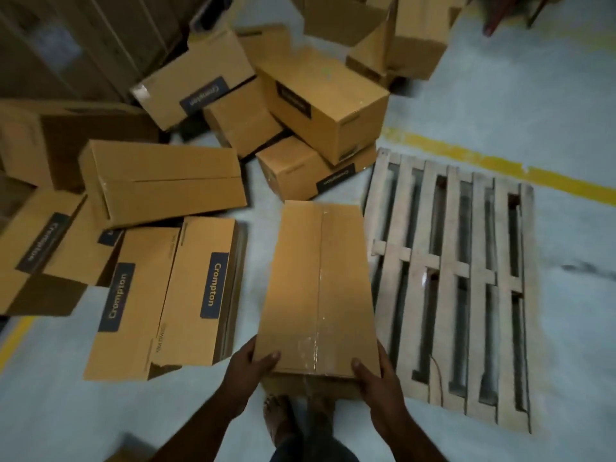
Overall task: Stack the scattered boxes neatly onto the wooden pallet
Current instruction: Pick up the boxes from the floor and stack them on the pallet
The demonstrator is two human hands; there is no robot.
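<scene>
Pale grey warehouse floor (500, 111) holds scattered brown cardboard boxes (163, 181) from nine to twelve o'clock, while left hand (253, 365) and right hand (375, 378) grip a long taped brown box (320, 288) at centre, probably carrying it toward the bare slatted wooden pallet (453, 288) at three o'clock.

Tan-brown cardboard boxes (173, 295), several with dark navy labels (213, 290) lettered in pale gold. The slatted pallet (450, 278) is weathered grey-beige. The pale grey-blue floor (500, 105) carries a yellow stripe (500, 161).
</scene>
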